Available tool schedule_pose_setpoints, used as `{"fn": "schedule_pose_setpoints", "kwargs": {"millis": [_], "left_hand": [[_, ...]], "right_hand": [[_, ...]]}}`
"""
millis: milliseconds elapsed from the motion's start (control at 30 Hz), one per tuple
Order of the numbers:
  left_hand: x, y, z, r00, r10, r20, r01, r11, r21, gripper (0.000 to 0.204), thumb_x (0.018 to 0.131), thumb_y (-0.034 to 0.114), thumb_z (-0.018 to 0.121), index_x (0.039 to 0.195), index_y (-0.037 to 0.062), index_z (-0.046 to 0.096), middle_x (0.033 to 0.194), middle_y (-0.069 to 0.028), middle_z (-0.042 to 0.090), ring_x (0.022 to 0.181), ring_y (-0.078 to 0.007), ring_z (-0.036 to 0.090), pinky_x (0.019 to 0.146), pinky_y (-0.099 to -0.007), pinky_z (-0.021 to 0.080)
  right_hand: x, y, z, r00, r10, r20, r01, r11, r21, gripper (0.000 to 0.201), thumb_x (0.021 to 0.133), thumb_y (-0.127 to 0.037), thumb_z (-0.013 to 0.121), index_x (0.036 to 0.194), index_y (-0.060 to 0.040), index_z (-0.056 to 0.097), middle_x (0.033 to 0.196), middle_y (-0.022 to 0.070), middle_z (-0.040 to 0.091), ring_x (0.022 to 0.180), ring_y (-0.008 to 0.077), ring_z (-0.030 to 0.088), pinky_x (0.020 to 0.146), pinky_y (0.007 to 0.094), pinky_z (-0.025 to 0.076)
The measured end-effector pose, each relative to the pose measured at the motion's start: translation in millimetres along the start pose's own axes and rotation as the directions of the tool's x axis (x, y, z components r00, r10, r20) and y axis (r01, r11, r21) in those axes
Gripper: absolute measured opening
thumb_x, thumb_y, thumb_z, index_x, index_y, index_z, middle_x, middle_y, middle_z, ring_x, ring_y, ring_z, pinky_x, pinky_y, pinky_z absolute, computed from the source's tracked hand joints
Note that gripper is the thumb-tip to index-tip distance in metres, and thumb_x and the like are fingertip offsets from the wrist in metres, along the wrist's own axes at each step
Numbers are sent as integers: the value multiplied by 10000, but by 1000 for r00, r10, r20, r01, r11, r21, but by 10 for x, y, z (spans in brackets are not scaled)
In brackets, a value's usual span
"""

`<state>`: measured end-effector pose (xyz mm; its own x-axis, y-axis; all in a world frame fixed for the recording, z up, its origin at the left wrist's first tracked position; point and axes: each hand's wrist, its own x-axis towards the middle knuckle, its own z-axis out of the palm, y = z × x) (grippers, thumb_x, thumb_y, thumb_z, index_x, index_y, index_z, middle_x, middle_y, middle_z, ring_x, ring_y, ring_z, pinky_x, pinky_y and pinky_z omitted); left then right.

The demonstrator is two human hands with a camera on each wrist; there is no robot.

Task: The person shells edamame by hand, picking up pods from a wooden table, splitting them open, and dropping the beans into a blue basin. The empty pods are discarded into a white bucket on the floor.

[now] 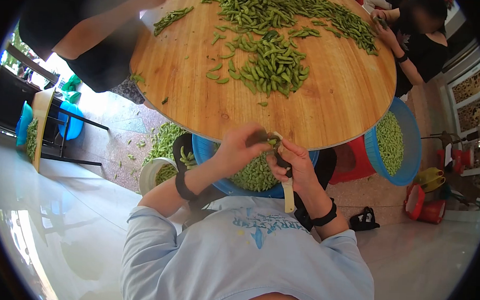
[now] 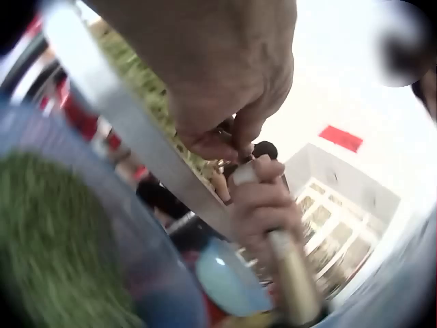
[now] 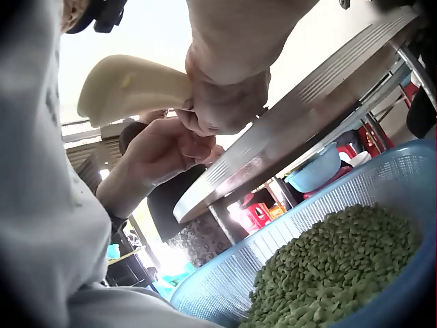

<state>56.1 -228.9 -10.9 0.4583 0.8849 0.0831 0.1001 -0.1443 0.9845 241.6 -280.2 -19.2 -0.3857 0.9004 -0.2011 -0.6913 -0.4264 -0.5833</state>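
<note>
Above a blue basket of shelled beans (image 1: 254,175), both hands meet at the table's near edge. A small green pod (image 1: 273,142) lies at the left hand's (image 1: 239,150) fingertips, largely hidden. In the left wrist view, the left hand (image 2: 229,82) pinches with thumb and fingers. The right hand (image 1: 299,166) grips a tool with a cream handle (image 1: 288,196); its working end is mostly hidden. In the right wrist view, the right hand (image 3: 229,102) curls beside that handle (image 3: 130,92), and the left hand (image 3: 160,154) is close by.
The round wooden table (image 1: 329,95) bears piles of green pods (image 1: 271,65). Another blue basket (image 1: 391,141) of beans stands right, beside a red stool (image 1: 353,161). A white bucket (image 1: 152,173) and loose pods (image 1: 167,141) are lower left. People sit at both far sides.
</note>
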Motion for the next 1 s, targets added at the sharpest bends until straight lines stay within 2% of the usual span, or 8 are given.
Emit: {"fn": "schedule_pose_setpoints", "kwargs": {"millis": [100,333,467,600,633,800,867,1000], "left_hand": [[-55,190,-12,884,453,117,-422,664,618,241,776,30,680,986,9,563,833,-108,602,706,-244,601,589,-324,484],[-30,155,-17,859,512,24,-442,715,542,180,733,31,687,883,18,588,702,-132,552,623,-293,577,547,-356,473],[11,63,-35,981,186,-63,-180,979,95,147,821,86,665,923,-7,613,694,-79,608,554,-164,576,483,-287,446],[51,158,-27,976,-211,52,214,891,-400,137,882,101,616,954,-14,632,738,-32,633,586,-76,575,476,-224,430],[47,166,-35,976,-211,49,213,891,-400,137,882,101,616,954,-14,632,738,-32,633,586,-76,575,476,-224,430],[-33,167,42,984,-177,-23,175,982,-77,140,882,88,587,962,-22,621,731,-70,638,570,-119,577,527,-280,468],[-73,151,76,995,-91,-38,92,995,46,138,879,81,589,970,-19,618,743,-64,639,601,-116,583,532,-267,463],[-139,224,89,992,122,-27,-105,932,347,138,850,58,601,967,-13,618,747,-114,628,618,-179,600,566,-294,471]], "right_hand": [[-37,14,39,1000,18,-21,-17,999,50,259,943,-161,528,1165,-32,561,809,138,582,533,106,468,400,193,359],[-24,36,57,995,103,8,-101,954,282,198,941,-165,530,1087,-40,576,813,146,583,535,121,474,384,202,357],[-36,61,102,1000,25,-18,-19,963,269,213,939,-161,535,1101,-30,579,809,143,583,532,125,479,384,201,354],[-48,56,98,997,-46,-58,53,990,127,236,941,-123,521,1144,-11,568,814,142,597,535,119,487,397,199,361],[-44,52,68,982,-183,-48,172,970,-172,244,941,-98,509,1156,4,562,821,133,606,541,115,495,408,199,363],[-35,83,3,937,-348,-21,267,756,-598,261,908,-33,537,1158,43,547,831,115,625,580,105,530,456,239,410],[50,98,30,674,-678,296,431,35,-902,272,836,-4,622,1093,47,549,803,120,612,596,150,568,495,287,449],[64,113,117,639,-680,359,370,-137,-919,290,770,22,664,1034,32,544,767,144,582,609,227,588,527,323,472]]}}
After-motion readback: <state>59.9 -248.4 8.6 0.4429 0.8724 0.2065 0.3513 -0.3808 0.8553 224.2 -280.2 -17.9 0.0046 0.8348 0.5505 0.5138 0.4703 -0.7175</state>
